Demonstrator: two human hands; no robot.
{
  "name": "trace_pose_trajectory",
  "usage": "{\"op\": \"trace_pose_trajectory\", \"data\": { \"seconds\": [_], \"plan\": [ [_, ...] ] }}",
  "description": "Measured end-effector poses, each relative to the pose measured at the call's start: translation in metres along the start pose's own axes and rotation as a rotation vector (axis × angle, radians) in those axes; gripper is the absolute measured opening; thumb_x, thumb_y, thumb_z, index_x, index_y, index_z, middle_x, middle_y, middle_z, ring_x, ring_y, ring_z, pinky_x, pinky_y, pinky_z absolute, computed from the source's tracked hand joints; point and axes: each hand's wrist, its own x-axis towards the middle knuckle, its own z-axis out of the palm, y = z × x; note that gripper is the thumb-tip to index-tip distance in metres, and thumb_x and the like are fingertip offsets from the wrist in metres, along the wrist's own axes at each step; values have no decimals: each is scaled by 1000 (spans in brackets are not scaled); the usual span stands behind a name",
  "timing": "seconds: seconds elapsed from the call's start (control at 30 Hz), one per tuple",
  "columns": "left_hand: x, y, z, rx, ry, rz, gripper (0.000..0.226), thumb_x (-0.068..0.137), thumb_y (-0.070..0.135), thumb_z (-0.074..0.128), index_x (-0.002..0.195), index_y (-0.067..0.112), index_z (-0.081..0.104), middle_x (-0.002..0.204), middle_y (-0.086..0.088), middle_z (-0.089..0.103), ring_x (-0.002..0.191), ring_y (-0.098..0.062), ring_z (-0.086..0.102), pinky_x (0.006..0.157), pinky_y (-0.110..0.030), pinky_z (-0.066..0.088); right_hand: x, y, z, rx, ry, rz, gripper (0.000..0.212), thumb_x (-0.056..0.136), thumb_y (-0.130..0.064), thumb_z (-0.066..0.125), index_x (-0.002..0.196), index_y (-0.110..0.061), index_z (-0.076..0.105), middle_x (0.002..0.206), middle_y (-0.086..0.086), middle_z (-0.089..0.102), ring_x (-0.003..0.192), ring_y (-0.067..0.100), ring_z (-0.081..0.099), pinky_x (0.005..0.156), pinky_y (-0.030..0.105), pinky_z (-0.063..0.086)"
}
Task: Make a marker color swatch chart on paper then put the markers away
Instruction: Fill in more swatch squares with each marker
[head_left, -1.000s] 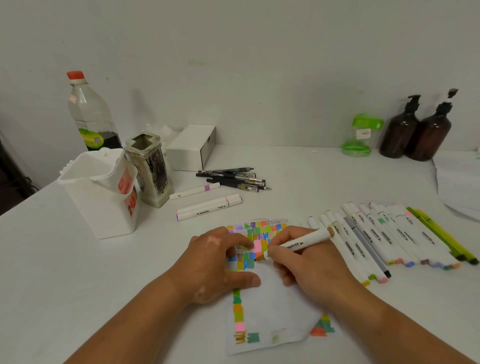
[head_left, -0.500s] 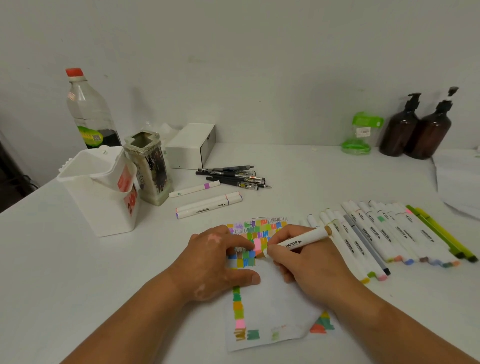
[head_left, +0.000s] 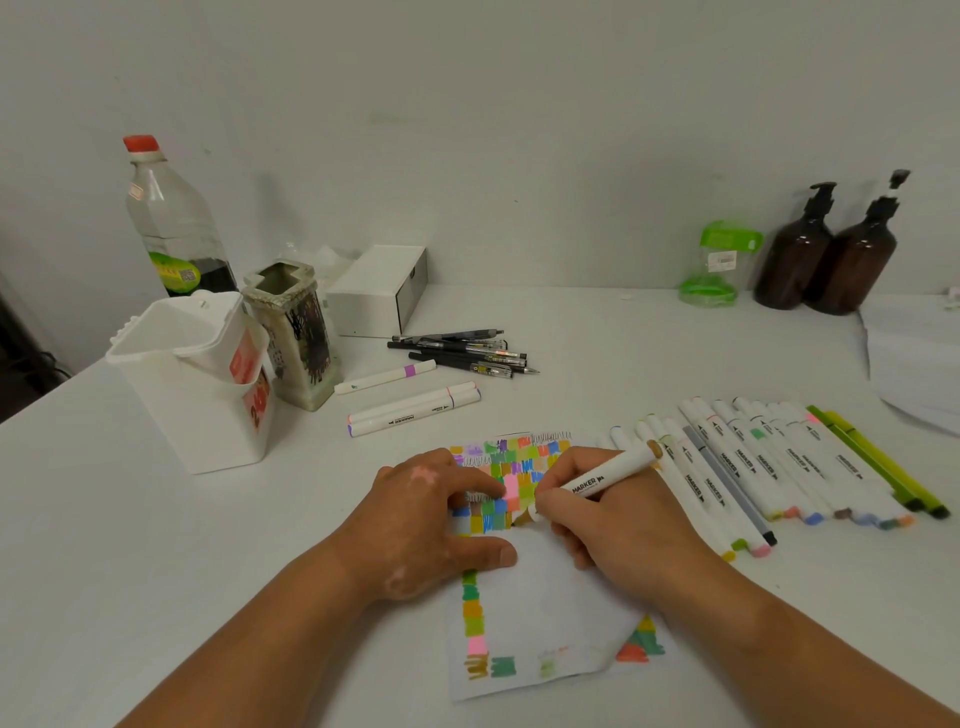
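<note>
The paper (head_left: 540, 597) lies at lower centre of the frame on the white worktop (head_left: 156, 545), its upper part filled with colour swatches. The left hand (head_left: 431, 519) presses it flat with spread fingers, while the right hand (head_left: 618, 525) grips a white marker (head_left: 597, 480), tip touching the swatches.

There is a single view, from a wide-angle camera worn on the person's head. It looks forward and down across the white surface (head_left: 597, 332) toward the pale wall (head_left: 467, 104) behind it. The nearest part is close: both forearms enter from the bottom edge, and the left hand (head_left: 431, 514) and right hand (head_left: 613, 519) sit just below the middle of the frame. The far edge of the surface crosses the upper middle. With only one camera, no second view shares any of the scene.
</note>
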Motion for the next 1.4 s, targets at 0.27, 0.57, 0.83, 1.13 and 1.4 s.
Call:
{"op": "trace_pose_trajectory", "data": {
  "seconds": [0.27,0.57,0.83,1.13,1.4],
  "plan": [
    [-2,3,-3,11,-23,-10,62,68,75,66,125,50,59,98,22,48,93,-3,52,88,-24,46,1,0,0,9,9,17,19,88,-18,69,73,-30,69,58,-2,67,46,9,60,46,20,48],
    [-4,4,-5,-1,-38,-29,61,71,73,67,125,48,56,101,20,51,94,-4,53,88,-24,47,0,0,-1,147,81,-16,24,91,-11,69,71,-25,69,53,-1,62,43,9,54,42,20,45],
    [-3,-7,-18,-654,256,-112,24,102,8,40,105,29,49,86,4,65,73,-9,54,68,-22,45,4,-4,-13,417,178,-99,10,76,-23,73,69,-20,67,56,6,60,46,17,53,44,25,46],
    [0,-4,-12,-1026,186,-40,38,100,10,53,132,30,44,115,1,74,101,-23,73,87,-32,59,7,0,-26,434,202,-131,20,90,-11,73,72,-21,70,57,4,63,48,15,56,46,24,48],
    [-3,5,-14,-953,75,17,29,90,26,57,116,16,68,98,-6,77,89,-24,75,75,-26,60,6,-5,-26,602,81,-110,7,76,-18,70,69,-19,70,61,10,64,52,19,57,47,27,49]
  ]
}}
